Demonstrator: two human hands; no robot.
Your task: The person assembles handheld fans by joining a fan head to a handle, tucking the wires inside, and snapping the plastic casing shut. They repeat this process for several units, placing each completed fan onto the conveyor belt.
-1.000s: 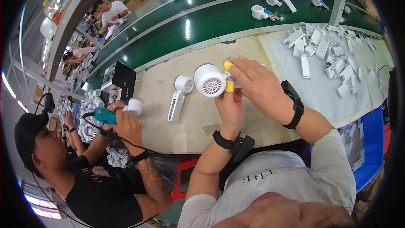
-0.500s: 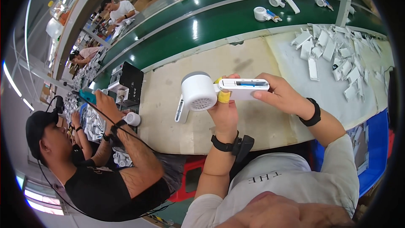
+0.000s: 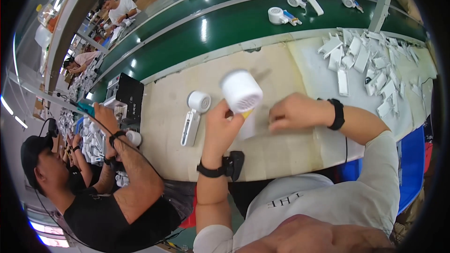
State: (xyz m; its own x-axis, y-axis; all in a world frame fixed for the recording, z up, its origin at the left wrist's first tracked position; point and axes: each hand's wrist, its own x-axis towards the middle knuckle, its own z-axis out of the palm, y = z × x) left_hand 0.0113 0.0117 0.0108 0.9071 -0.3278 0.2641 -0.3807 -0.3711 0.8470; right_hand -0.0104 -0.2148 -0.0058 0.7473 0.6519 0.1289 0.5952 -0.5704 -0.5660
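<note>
The left grip (image 3: 219, 124) holds the white grilled device (image 3: 242, 90) alone — a slack hold might drop it onto the tabletop (image 3: 281, 154) — right grip (image 3: 296, 113) too blurred to judge

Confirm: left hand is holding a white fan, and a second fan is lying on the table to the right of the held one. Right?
Wrong side: the head view shows the second fan to the left of the held white fan. The left hand does hold it, and the second does lie on the table.
</note>
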